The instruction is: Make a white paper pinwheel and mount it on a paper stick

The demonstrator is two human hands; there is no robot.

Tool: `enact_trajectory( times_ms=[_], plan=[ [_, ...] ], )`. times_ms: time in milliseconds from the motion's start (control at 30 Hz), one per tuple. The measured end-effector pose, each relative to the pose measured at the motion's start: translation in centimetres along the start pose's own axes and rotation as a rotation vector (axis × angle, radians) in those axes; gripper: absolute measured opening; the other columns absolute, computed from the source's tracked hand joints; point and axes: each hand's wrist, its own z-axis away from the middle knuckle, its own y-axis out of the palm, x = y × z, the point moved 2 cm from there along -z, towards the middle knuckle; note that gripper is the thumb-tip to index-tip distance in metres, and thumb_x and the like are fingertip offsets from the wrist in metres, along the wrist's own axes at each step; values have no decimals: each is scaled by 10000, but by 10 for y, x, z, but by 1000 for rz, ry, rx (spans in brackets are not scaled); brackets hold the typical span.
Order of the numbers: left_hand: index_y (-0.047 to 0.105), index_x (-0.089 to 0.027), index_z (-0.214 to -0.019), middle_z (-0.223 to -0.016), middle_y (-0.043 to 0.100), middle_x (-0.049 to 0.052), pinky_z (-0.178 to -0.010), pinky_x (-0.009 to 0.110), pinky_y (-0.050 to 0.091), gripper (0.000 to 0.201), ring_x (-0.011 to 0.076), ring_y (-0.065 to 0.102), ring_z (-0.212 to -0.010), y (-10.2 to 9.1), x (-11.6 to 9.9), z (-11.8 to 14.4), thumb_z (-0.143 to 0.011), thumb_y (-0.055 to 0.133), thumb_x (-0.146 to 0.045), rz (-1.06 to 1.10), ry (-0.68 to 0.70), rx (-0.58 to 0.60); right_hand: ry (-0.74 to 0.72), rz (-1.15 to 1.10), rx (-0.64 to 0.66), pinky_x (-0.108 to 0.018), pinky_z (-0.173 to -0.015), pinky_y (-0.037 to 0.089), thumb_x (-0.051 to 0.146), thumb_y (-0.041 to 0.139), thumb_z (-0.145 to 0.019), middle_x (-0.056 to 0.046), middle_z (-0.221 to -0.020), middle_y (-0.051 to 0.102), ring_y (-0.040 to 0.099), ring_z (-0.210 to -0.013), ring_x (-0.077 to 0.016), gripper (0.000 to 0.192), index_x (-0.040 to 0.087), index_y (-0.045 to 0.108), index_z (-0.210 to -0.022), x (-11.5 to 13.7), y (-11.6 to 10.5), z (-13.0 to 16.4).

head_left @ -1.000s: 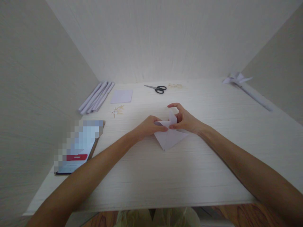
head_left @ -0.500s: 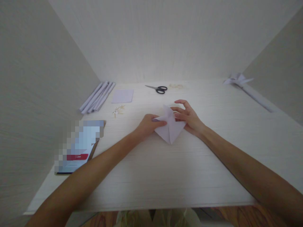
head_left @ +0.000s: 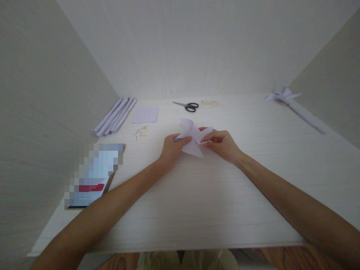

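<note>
A white sheet of folded paper (head_left: pixel 193 138) with curled flaps is held just above the middle of the pale table (head_left: pixel 197 202). My left hand (head_left: pixel 171 147) pinches its left edge between thumb and fingers. My right hand (head_left: pixel 222 144) pinches a flap on its right side. Both hands touch the paper and sit close together.
Black-handled scissors (head_left: pixel 188 106) lie at the back. A small white paper square (head_left: pixel 145 114) and several rolled paper tubes (head_left: pixel 115 115) lie back left, small pale bits (head_left: pixel 140 131) near them. A phone (head_left: pixel 92 175) rests at the left edge. A finished paper pinwheel (head_left: pixel 292 104) lies far right.
The folded paper has been lifted and turned, moving away from me; its point no longer faces me. My right hand went from resting flat on it to pinching a flap.
</note>
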Motion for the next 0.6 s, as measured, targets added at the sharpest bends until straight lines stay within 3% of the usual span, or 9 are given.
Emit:
enact_trajectory(
  times_ms=[200, 333, 600],
  plan=[
    [650, -110, -785, -641, 641, 33, -591, 264, 457, 295, 134, 578, -577, -1, 4, 0, -572, 674, -312, -52, 23, -13, 57, 87, -132, -224, -514, 379, 299, 661, -628, -11, -773, 595, 501, -593, -82, 130, 176, 645, -588, 0, 3, -1],
    [657, -114, -783, -675, 654, 43, -579, 246, 450, 292, 133, 580, -593, 1, 3, 1, -578, 668, -323, -91, 52, -9, 99, 187, -209, -219, -449, 315, 319, 656, -614, 29, -514, 503, 424, -474, -73, 182, 158, 603, -549, 2, 6, -1],
    [658, -116, -769, -652, 648, 35, -534, 227, 425, 282, 126, 567, -565, 4, 1, 2, -583, 657, -328, -146, 48, -12, 107, 327, -232, -218, -407, 263, 383, 654, -603, 22, -483, 496, 382, -438, -70, 262, 144, 571, -533, 0, 8, -1]
  ],
)
